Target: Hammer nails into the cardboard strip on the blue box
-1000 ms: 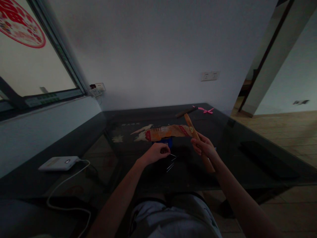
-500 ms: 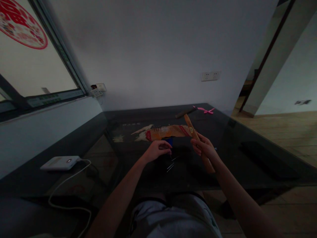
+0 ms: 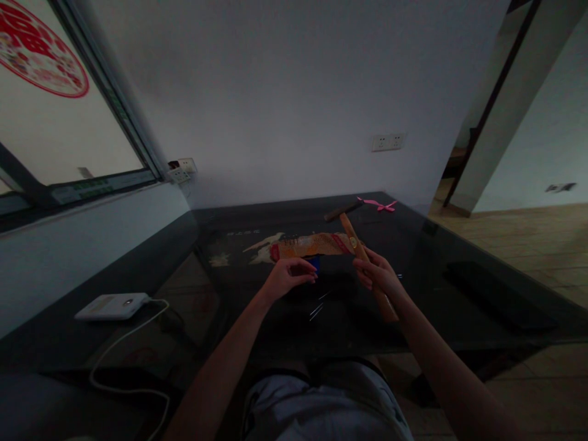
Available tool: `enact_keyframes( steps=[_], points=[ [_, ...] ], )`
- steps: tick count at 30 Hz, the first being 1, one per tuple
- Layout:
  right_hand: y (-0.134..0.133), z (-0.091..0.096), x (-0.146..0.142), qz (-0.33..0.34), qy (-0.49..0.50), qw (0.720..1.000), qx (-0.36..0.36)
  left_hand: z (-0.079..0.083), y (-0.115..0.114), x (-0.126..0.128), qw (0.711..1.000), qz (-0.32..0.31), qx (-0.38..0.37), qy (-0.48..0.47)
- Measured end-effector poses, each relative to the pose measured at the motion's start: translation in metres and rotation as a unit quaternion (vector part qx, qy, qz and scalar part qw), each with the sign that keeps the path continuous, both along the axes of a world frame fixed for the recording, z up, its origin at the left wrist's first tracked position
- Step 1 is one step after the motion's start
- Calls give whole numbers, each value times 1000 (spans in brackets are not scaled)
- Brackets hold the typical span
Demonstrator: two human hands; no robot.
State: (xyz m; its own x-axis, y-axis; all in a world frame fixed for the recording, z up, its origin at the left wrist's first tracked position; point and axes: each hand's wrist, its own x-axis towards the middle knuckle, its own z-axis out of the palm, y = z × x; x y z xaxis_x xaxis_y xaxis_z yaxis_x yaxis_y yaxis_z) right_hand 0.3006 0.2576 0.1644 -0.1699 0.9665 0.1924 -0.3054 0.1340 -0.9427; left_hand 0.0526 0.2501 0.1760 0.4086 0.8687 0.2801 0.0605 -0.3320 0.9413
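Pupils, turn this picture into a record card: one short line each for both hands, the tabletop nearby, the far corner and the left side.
Right hand: grips a wooden-handled hammer
Left hand: fingers curved, no held item visible; near a blue object
Tabletop nearby: thin shiny pieces; beyond, an orange-and-red printed item
Far corner: pink ribbon
Left side: white device

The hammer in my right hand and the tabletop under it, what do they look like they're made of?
Hammer handle: likely wood, smooth, going by its warm orange-brown colour. Hammer head: probably metal, from its dark, slim bar shape; too dim to judge the finish. Tabletop: dark and glossy, with faint reflections; could be glass or polished stone.
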Motion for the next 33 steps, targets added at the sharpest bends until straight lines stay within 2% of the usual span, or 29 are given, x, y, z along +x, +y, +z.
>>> enact_keyframes(
  steps=[11,16,19,22,24,28,33],
  points=[
    [-5,5,-2,1,0,1000,-4,9,1,-2,998,35,44,-1],
    [-7,7,-2,-7,-12,1000,-6,13,0,-8,993,41,115,-5],
    [-8,8,-3,-6,-19,1000,-6,21,4,-18,984,103,143,4],
    [-8,8,-3,-2,-19,1000,-7,34,21,-28,962,223,159,-1],
    [-8,7,-3,-5,-18,1000,-8,42,39,-29,946,266,187,4],
    [-8,6,-3,-3,-19,1000,-4,48,77,-20,934,257,242,51],
    [-10,9,-4,5,-22,1000,-1,33,98,-11,922,256,254,142]
  ],
)
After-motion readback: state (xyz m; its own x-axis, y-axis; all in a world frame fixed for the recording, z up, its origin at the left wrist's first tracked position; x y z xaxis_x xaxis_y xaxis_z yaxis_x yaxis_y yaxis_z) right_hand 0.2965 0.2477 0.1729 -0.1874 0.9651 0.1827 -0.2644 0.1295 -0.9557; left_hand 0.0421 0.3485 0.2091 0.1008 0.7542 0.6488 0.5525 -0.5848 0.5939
